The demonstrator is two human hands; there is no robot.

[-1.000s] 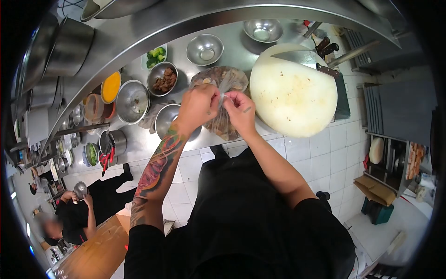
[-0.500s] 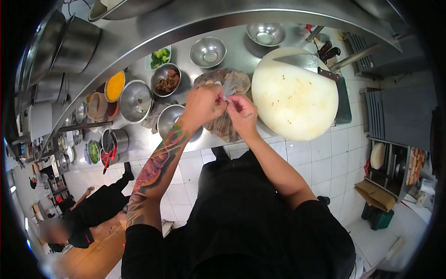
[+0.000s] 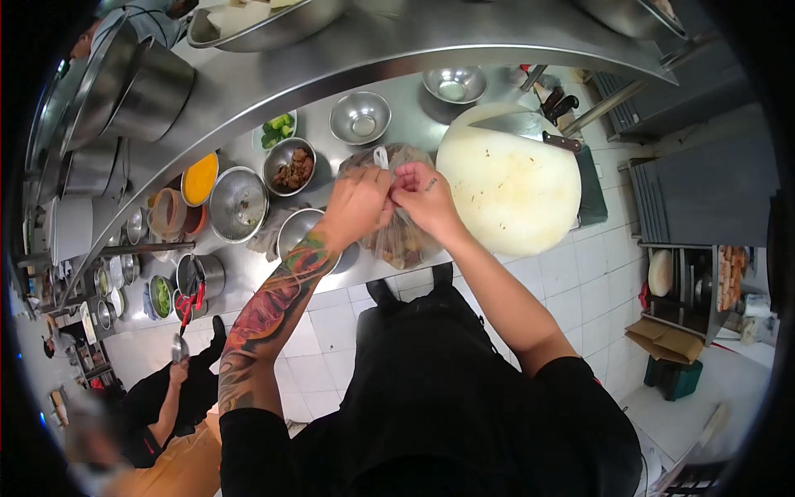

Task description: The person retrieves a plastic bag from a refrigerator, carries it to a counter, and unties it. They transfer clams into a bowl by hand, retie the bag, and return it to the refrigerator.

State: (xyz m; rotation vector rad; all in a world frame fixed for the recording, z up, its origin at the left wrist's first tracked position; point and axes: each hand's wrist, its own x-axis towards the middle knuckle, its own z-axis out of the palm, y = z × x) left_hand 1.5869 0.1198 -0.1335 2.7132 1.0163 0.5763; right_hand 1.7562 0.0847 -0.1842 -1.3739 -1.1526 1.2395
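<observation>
A clear plastic bag (image 3: pixel 403 246) with brown contents stands on the steel counter in front of me. My left hand (image 3: pixel 358 203) is closed on the bag's gathered top, with its back toward the camera. Close beside it, my right hand (image 3: pixel 424 195) pinches the same gathered plastic between thumb and fingers. A pale end of the bag's neck (image 3: pixel 381 157) sticks up just beyond my left fingers. Both hands partly hide the bag's upper part. A steel bowl (image 3: pixel 300 230) sits partly behind my left wrist.
On the right lies a round white cutting board (image 3: pixel 509 190) with a brown-handled knife (image 3: pixel 561 142). To the left stand a bowl of brown meat pieces (image 3: pixel 292 170), a dish of broccoli (image 3: pixel 278 130) and a bowl of orange food (image 3: pixel 199 179). A steel shelf (image 3: pixel 414 51) runs overhead. A co-worker (image 3: pixel 170 406) is at lower left.
Both hands have moved slightly down with the bag's neck, and a pale end now shows above my left fingers. The co-worker's arm has come up holding a metal utensil.
</observation>
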